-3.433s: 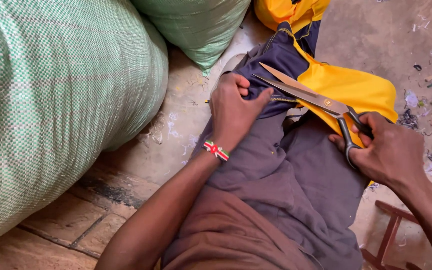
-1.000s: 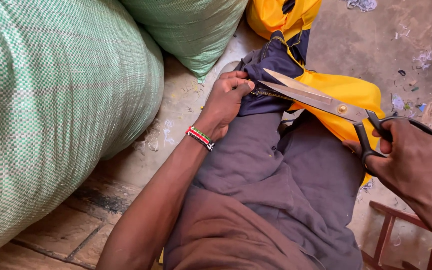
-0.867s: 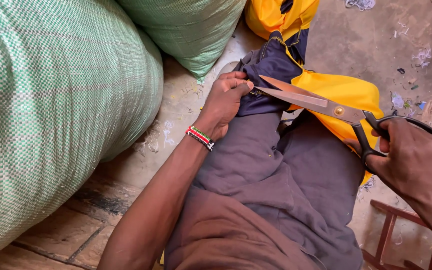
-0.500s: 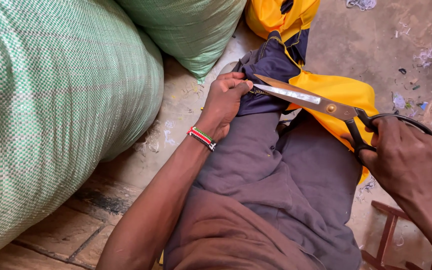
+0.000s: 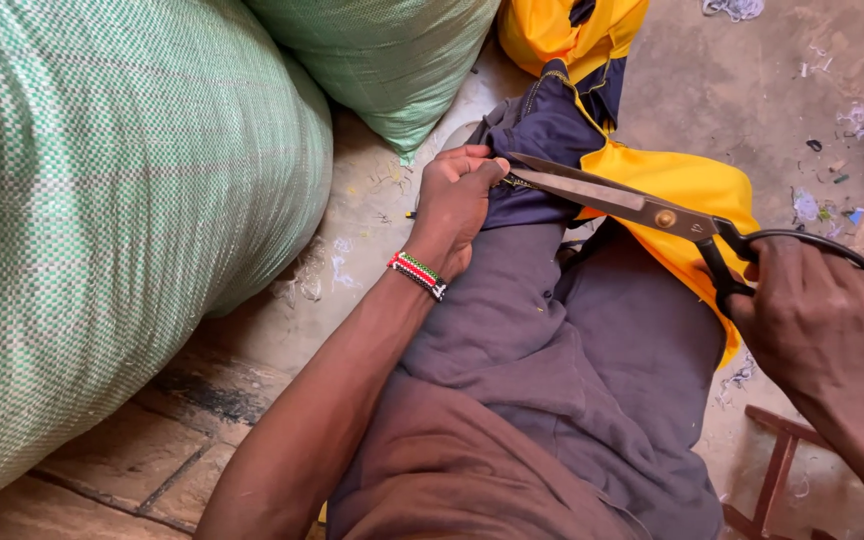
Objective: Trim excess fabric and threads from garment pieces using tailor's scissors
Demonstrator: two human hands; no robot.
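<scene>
My left hand [image 5: 457, 205] pinches the edge of a navy and yellow garment [image 5: 687, 190] that lies over my knee. A beaded red, white and green bracelet [image 5: 416, 273] circles that wrist. My right hand [image 5: 817, 325] grips the black handles of large steel scissors [image 5: 642, 205]. The blades are nearly closed, and their tips reach the navy cloth right beside my left thumb. The yellow part of the garment hangs down past my grey trouser leg [image 5: 552, 350].
Two big green woven sacks [image 5: 122, 210] [image 5: 392, 50] stand at the left and top. The concrete floor [image 5: 782, 90] carries thread scraps at the right. A reddish stool frame [image 5: 782, 470] shows at the bottom right.
The scissor blades have closed and slid left along the navy cloth toward my left thumb. My right hand moved slightly left. My left hand kept its grip.
</scene>
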